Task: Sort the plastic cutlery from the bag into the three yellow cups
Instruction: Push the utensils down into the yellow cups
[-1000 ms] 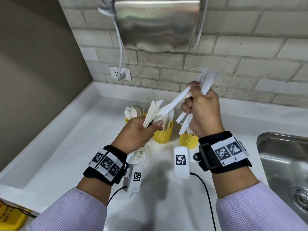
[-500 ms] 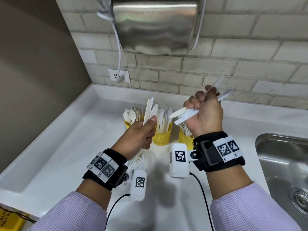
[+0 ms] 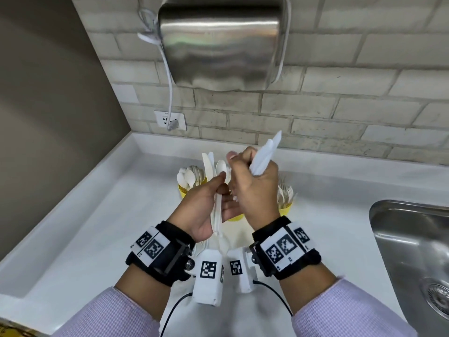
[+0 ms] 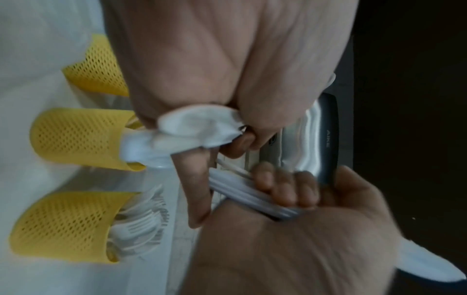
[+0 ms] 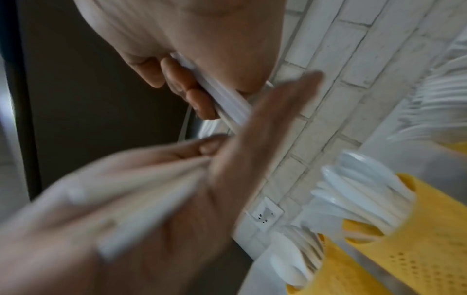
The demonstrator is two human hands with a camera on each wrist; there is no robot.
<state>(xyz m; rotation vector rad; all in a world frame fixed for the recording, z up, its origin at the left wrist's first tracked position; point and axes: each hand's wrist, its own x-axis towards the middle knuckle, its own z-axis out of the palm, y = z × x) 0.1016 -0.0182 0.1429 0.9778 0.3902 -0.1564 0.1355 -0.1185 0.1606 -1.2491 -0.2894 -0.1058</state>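
Left hand (image 3: 206, 205) grip clamped on spoon/knife bundle (image 3: 216, 190); right hand (image 3: 252, 188) grip clamped on knives (image 3: 264, 154), above cups (image 4: 76, 137).

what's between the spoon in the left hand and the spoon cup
Nothing visible. The left hand holds the spoon just above and right of the spoon cup, whose open top is already crowded with spoons.

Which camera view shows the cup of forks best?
The left wrist view: the cup of forks shows its whole mesh side, tines sticking out. In the head view the right hand covers most of it; the right wrist view catches only a blurred edge.
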